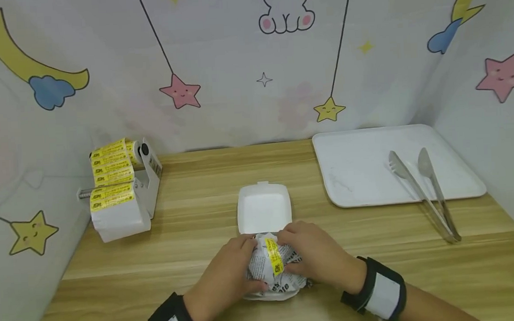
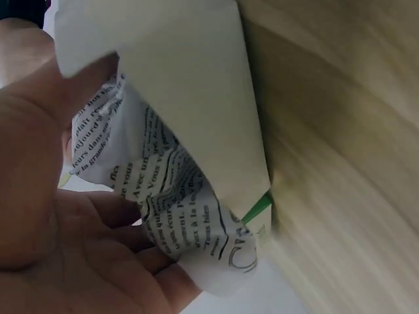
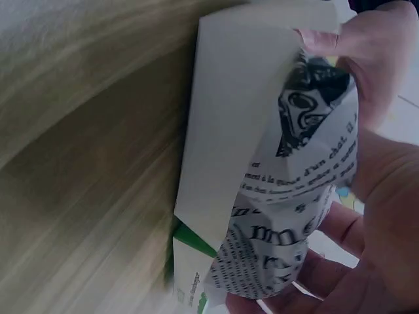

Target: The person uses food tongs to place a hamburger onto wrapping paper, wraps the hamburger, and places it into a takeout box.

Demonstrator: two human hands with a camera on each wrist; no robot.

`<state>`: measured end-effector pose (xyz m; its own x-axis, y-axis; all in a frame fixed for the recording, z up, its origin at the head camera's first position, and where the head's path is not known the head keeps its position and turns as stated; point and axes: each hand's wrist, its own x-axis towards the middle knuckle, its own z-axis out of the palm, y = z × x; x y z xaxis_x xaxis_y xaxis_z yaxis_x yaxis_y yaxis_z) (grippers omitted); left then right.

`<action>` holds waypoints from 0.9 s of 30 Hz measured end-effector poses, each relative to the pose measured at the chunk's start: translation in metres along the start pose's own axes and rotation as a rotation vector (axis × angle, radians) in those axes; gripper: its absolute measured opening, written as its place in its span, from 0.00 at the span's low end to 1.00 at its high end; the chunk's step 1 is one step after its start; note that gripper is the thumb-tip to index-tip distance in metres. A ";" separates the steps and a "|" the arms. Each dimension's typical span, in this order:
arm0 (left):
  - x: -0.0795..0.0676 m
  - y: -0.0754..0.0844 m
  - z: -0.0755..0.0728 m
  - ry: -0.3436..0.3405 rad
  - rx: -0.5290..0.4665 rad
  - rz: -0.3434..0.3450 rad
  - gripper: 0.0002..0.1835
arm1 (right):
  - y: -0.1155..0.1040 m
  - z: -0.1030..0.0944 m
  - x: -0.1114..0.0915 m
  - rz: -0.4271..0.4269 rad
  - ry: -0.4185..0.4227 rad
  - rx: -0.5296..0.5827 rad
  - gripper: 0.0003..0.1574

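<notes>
A bundle wrapped in newsprint-patterned paper point(image 1: 257, 267) sits in a small white clamshell box, its lid point(image 1: 264, 208) folded back away from me. Along the top of the wrapping runs a yellow label point(image 1: 274, 256). My left hand point(image 1: 227, 269) grips the bundle from the left, thumb near the front and fingers at the far side. From the right, my right hand point(image 1: 317, 251) holds it the same way. Both wrist views show the box's pale side wall point(image 2: 209, 98) with a green patch by its corner. What the paper wraps is hidden.
At the back left stands a label dispenser point(image 1: 150, 184) with a roll of yellow labels point(image 1: 112, 162). A white tray point(image 1: 361, 170) lies at the back right, with metal tongs point(image 1: 433, 210) resting across its front edge. Patterned walls border the wooden table point(image 1: 189, 182).
</notes>
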<state>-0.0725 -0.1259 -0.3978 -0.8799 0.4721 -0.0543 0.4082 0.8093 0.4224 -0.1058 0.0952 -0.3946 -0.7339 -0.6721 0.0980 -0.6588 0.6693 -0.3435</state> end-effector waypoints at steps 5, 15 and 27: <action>-0.009 -0.009 -0.006 0.090 -0.090 -0.058 0.48 | -0.005 0.001 -0.001 -0.020 -0.038 -0.159 0.28; -0.013 -0.025 -0.013 0.170 -0.284 -0.347 0.21 | -0.001 0.009 -0.004 0.016 0.008 -0.083 0.33; -0.012 -0.026 -0.013 0.243 -0.288 -0.355 0.21 | 0.012 0.005 -0.012 0.503 0.077 0.480 0.40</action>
<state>-0.0757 -0.1567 -0.3967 -0.9971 0.0633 -0.0423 0.0207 0.7600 0.6496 -0.1042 0.1099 -0.4050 -0.9520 -0.2811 -0.1211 -0.1032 0.6672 -0.7377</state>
